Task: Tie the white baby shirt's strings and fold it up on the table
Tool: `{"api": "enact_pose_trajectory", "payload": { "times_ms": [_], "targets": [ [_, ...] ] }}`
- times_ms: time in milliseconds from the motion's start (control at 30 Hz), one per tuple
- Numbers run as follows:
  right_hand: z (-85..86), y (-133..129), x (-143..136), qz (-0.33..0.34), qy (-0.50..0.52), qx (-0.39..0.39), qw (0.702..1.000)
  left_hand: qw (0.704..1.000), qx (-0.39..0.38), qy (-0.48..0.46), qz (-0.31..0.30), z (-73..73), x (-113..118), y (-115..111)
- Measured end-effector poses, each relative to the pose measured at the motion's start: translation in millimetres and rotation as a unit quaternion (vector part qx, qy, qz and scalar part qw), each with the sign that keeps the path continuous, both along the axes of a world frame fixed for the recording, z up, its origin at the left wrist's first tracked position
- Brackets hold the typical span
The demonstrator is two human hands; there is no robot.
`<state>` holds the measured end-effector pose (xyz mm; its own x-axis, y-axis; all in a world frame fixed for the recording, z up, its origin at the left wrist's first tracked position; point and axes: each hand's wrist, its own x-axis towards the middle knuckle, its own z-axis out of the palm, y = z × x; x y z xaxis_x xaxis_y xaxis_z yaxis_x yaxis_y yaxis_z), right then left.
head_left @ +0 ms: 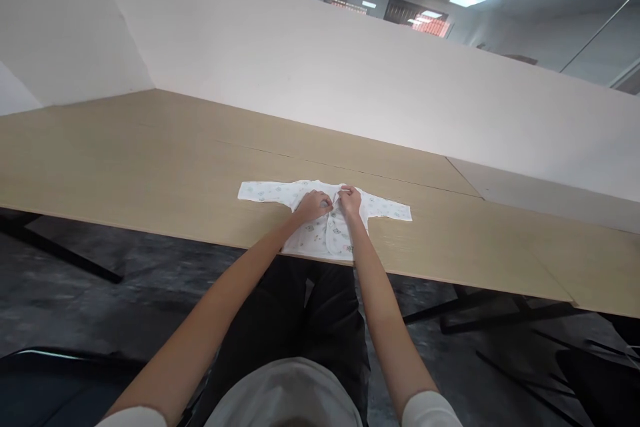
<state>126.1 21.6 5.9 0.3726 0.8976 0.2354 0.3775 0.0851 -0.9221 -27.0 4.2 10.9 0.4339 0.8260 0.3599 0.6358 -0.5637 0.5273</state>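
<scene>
A small white baby jacket (310,239) with a pale scattered print lies face up on the table, sleeves spread to both sides. Its lower hem reaches the table's front edge, and the front opening runs down the middle. My left hand (314,205) is on the chest, fingers bent and pinching the cloth beside the opening. Just to its right, near the neckline, my right hand (350,200) has its fingertips closed on the other front edge. The fingertips almost meet; any fastener between them is too small to make out.
The long wood-coloured table (150,160) has seams in its top and backs onto a white partition (300,67), with glass above. A dark chair (65,387) stands at lower left, another (600,373) at lower right. Black table legs (60,250) show below the edge.
</scene>
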Motion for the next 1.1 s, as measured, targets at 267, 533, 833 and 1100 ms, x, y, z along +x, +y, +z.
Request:
{"api": "enact_pose_trajectory", "payload": {
  "times_ms": [267, 533, 833, 1100],
  "targets": [
    [7.9, -29, 2, 0.097, -0.082, -0.03, 0.991, 1.0, -0.003, -0.017, -0.006, -4.4, 0, 2],
    [0.0, -50, 9, 0.176, -0.081, 0.012, 0.981, 0.998, -0.003, -0.054, -0.018, -7.6, -3, 3],
    [1.7, -51, 7, 0.126, -0.014, -0.01, 0.992, 0.988, -0.036, -0.141, -0.047, -4.6, -4, 4],
    [2.9, -52, 7, 0.122, -0.01, -0.013, 0.992, 0.987, -0.029, -0.145, -0.065, -3.9, -7, 1]
  ]
}}
